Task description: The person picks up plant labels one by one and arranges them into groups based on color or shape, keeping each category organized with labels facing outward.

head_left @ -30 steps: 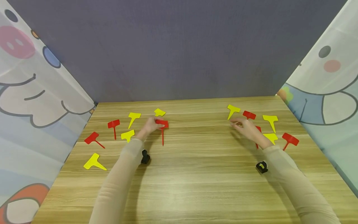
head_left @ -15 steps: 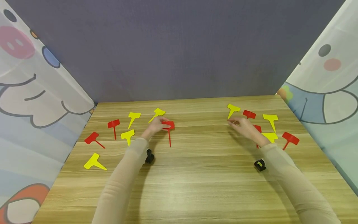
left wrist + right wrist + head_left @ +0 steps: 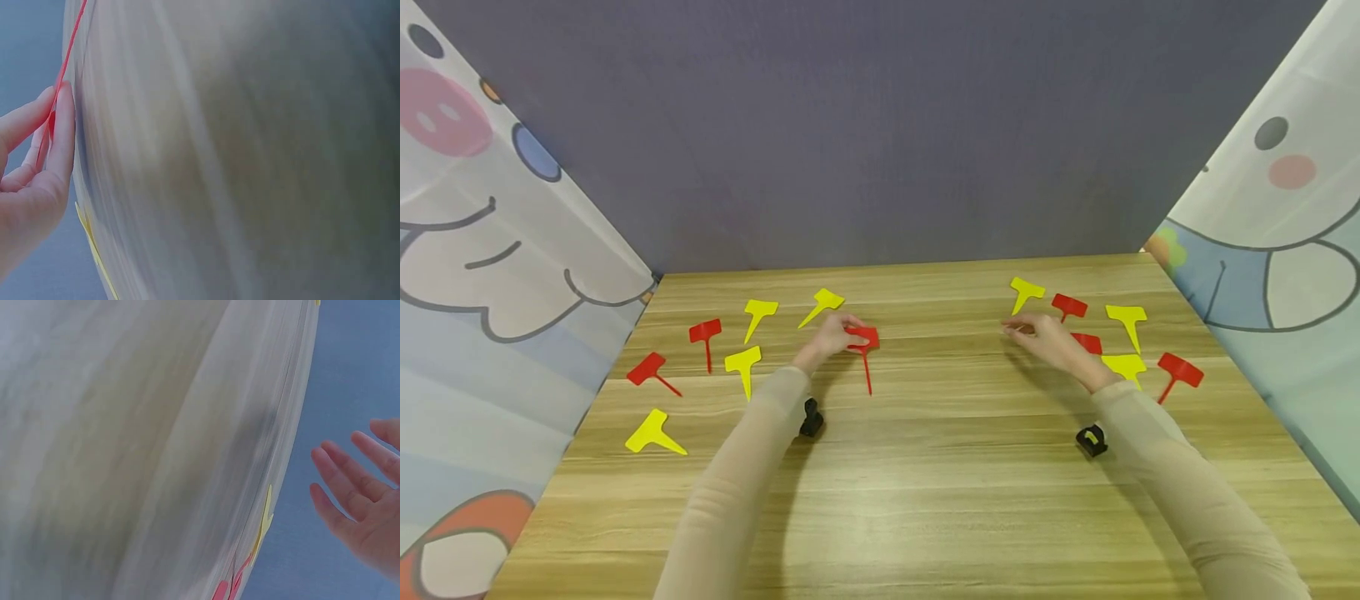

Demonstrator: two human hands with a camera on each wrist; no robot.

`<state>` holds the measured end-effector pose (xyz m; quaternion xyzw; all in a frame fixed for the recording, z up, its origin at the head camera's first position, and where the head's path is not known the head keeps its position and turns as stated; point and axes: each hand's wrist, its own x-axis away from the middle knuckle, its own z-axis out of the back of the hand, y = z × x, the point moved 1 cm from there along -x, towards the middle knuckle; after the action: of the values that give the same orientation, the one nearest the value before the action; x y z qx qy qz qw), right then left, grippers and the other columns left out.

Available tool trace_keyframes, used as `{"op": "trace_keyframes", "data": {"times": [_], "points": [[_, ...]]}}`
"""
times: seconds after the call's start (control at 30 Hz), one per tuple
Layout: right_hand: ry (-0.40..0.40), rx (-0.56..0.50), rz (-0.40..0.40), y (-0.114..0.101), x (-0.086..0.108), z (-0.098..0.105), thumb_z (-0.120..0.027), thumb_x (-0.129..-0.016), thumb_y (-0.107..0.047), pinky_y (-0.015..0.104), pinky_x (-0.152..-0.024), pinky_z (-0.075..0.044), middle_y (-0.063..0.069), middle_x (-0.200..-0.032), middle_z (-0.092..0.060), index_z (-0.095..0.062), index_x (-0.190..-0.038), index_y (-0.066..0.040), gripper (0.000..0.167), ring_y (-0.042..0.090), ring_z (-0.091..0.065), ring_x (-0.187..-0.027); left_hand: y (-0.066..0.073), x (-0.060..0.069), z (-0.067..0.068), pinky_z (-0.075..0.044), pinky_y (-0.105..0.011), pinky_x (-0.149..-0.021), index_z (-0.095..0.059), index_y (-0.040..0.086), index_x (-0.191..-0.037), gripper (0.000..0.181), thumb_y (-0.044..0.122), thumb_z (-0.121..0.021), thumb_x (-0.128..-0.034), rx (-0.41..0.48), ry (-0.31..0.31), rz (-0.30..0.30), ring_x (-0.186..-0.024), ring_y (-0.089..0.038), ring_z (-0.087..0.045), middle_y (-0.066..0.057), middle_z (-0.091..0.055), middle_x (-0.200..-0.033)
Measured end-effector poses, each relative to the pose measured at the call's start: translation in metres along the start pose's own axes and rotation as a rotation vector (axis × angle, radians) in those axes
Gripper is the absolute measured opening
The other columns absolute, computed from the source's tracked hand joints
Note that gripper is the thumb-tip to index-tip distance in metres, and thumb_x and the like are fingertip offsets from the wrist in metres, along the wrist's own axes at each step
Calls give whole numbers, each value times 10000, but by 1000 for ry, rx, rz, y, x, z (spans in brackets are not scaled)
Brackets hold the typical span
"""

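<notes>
In the head view my left hand [image 3: 833, 335] pinches a red T-shaped plant label [image 3: 865, 337] by its wide head, its thin stake pointing toward me. The left wrist view has the red label [image 3: 69, 56] between thumb and fingers of the left hand [image 3: 37, 162], held just off the wooden surface. My right hand [image 3: 1047, 340] hovers over the right part of the table, near a yellow plant label [image 3: 1027, 292] and a red plant label [image 3: 1069, 307]. Loosely bent and holding nothing, the right hand's fingers [image 3: 340, 472] show apart in the right wrist view.
Several yellow and red labels lie scattered at the left, among them a yellow label [image 3: 655, 432] and a red label [image 3: 705, 333]. More lie at the right, such as a red label [image 3: 1180, 371]. A dark grey panel [image 3: 895, 142] stands behind the wooden table [image 3: 925, 500].
My left hand has moved to the right with the red label, uncovering the yellow label behind it. The right hand has drifted slightly left.
</notes>
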<state>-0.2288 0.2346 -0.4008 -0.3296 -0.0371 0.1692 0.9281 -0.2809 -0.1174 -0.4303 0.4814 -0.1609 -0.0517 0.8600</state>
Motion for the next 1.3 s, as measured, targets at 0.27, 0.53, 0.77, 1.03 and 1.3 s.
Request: {"op": "trace_keyframes", "data": {"times": [0.27,0.53,0.77,1.03,1.3], "points": [[-10,-18,4,-4,-2,-5,-496,-909,-171,458,-813,-447,209,-1110,-569,-551,-1157,34,326,323,-546,-974,-23,-25,-7,-479,-260,-602,-602,6,-992,290,31,-709,-723,60,10,-16,-721,-177,-551,-114,-588,-895],[-7,-7,21,-7,-4,-7,-511,-896,-137,454,-799,-457,213,-1105,-575,-561,-1145,36,307,322,-562,-952,26,15,-7,-500,-331,-758,-537,-91,-1088,300,-57,-595,-796,56,-6,53,-806,-225,-590,-227,-559,-1034],[-2,-5,38,-8,-5,-8,-514,-892,-128,451,-788,-462,214,-1080,-587,-569,-1130,42,297,328,-568,-934,-16,-30,-17,-516,-295,-704,-590,28,-1045,294,8,-665,-761,98,-17,29,-810,-231,-621,-133,-593,-1003],[-1,-6,33,-7,-5,-9,-514,-897,-134,444,-790,-463,208,-1060,-600,-567,-1132,46,300,327,-572,-931,8,-12,-20,-513,-233,-651,-580,-27,-1044,278,-47,-630,-771,69,37,44,-784,-210,-599,-195,-578,-1030],[-12,-4,26,-9,-6,-10,-515,-898,-143,439,-781,-466,208,-1065,-597,-563,-1137,45,308,323,-570,-930,10,-14,-21,-509,-250,-664,-588,-5,-1040,278,-23,-646,-768,47,42,54,-844,-241,-594,-177,-578,-1039]]}}
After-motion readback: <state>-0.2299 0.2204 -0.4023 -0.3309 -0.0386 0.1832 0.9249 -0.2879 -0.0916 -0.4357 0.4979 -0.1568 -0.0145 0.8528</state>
